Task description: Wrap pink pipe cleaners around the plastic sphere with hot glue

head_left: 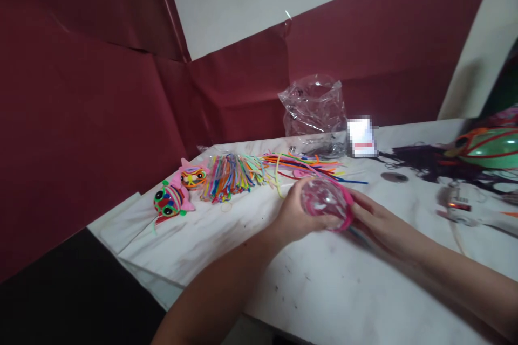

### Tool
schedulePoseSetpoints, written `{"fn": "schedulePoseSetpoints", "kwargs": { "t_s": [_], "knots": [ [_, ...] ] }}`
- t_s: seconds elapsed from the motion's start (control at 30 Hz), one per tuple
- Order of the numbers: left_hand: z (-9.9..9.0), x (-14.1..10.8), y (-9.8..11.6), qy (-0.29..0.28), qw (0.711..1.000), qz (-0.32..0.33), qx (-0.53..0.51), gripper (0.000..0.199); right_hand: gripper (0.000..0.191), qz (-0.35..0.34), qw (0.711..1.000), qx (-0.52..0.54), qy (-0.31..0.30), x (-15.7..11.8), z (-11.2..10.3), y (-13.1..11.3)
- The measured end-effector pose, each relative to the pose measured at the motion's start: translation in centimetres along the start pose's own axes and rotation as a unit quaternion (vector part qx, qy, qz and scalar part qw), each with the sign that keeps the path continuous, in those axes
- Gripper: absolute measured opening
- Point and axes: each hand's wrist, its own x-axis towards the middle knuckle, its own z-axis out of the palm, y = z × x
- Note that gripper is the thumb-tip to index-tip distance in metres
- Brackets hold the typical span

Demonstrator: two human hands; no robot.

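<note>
A clear, rounded plastic piece [321,199] with a pink band around its right side is held above the white marbled table [324,285]. My left hand [294,214] wraps round its left side, thumb along the near edge. On the right, the fingers of my right hand [370,213] press against the pink band [347,206]. Behind the piece lie loose coloured pipe cleaners [311,164], and a thick bundle of coloured pipe cleaners [232,175] rests to the left. A pale yellow strip [278,175] stands curved beside the loose ones.
Two colourful fish-like figures [172,200] sit at the left. A clear plastic bag [315,113] and a blurred white box [361,137] stand at the back. A white tool with an orange light [461,206], dark strands and a green balloon-like object [496,148] are at the right.
</note>
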Motion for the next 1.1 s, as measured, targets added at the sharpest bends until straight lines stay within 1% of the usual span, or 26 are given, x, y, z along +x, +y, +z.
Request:
{"fn": "schedulePoseSetpoints", "kwargs": {
  "t_s": [0.03, 0.1, 0.13, 0.17, 0.2, 0.27, 0.37, 0.43, 0.5, 0.57, 0.6, 0.67, 0.73, 0.77, 0.8, 0.87, 0.97, 1.03, 1.1],
  "knots": [
    [-0.4, 0.4, -0.1, 0.020, 0.995, -0.059, -0.074, 0.071, 0.063, 0.000, 1.000, -0.014, 0.025, 0.1, -0.2, -0.1],
    [-1.6, 1.3, -0.7, 0.053, 0.990, -0.091, -0.091, 0.071, 0.063, 0.005, 0.993, -0.059, 0.099, 0.5, -1.0, -0.1],
    [-2.3, 1.9, -1.2, 0.084, 0.987, -0.102, -0.086, 0.074, 0.059, 0.006, 0.987, -0.094, 0.131, 0.7, -1.4, -0.1],
    [-2.9, 2.4, -1.7, 0.137, 0.983, -0.118, -0.043, 0.076, 0.055, 0.003, 0.979, -0.141, 0.148, 0.9, -1.8, -0.1],
    [-3.5, 2.8, -2.4, 0.167, 0.978, -0.121, 0.024, 0.081, 0.051, -0.003, 0.969, -0.193, 0.151, 1.0, -2.2, -0.1],
    [-4.5, 3.5, -3.8, 0.188, 0.962, -0.098, 0.172, 0.086, 0.047, -0.019, 0.947, -0.290, 0.139, 1.0, -2.7, 0.0],
    [-5.3, 3.9, -5.6, 0.151, 0.933, -0.080, 0.316, 0.087, 0.033, -0.029, 0.925, -0.357, 0.123, 0.8, -2.7, 0.2],
    [-5.6, 4.0, -6.4, 0.128, 0.916, -0.066, 0.375, 0.087, 0.027, -0.039, 0.914, -0.386, 0.116, 0.8, -2.5, 0.5],
    [-5.8, 4.1, -6.8, 0.128, 0.903, -0.074, 0.403, 0.088, 0.027, -0.057, 0.902, -0.417, 0.098, 0.8, -2.5, 0.9],
    [-5.9, 4.2, -6.9, 0.142, 0.896, -0.089, 0.412, 0.089, 0.035, -0.080, 0.892, -0.440, 0.071, 0.9, -2.5, 1.5],
    [-6.0, 4.2, -6.8, 0.150, 0.893, -0.094, 0.415, 0.089, 0.039, -0.089, 0.879, -0.466, 0.051, 0.9, -2.4, 1.8],
    [-6.0, 4.2, -6.5, 0.156, 0.887, -0.095, 0.425, 0.088, 0.044, -0.097, 0.837, -0.538, 0.007, 1.1, -2.3, 2.2],
    [-5.9, 4.1, -6.2, 0.154, 0.881, -0.092, 0.438, 0.085, 0.038, -0.092, 0.793, -0.602, -0.028, 1.1, -2.1, 2.3],
    [-5.8, 4.0, -6.1, 0.151, 0.880, -0.088, 0.443, 0.084, 0.032, -0.087, 0.779, -0.620, -0.037, 1.1, -1.9, 2.3],
    [-5.7, 3.9, -6.0, 0.145, 0.879, -0.083, 0.447, 0.083, 0.027, -0.083, 0.776, -0.624, -0.038, 1.1, -1.8, 2.2],
    [-5.6, 3.7, -5.9, 0.134, 0.876, -0.074, 0.458, 0.081, 0.023, -0.076, 0.775, -0.627, -0.029, 1.1, -1.7, 2.0],
    [-5.6, 3.8, -5.9, 0.136, 0.868, -0.044, 0.475, 0.074, 0.027, -0.070, 0.775, -0.627, -0.013, 1.1, -1.9, 2.1],
    [-5.4, 3.7, -5.7, 0.143, 0.871, 0.020, 0.469, 0.062, 0.034, -0.067, 0.774, -0.630, -0.006, 1.1, -2.2, 2.3],
    [-4.9, 3.5, -5.2, 0.123, 0.879, 0.116, 0.445, 0.046, 0.035, -0.062, 0.769, -0.636, -0.007, 1.2, -2.5, 2.5]
  ]
}}
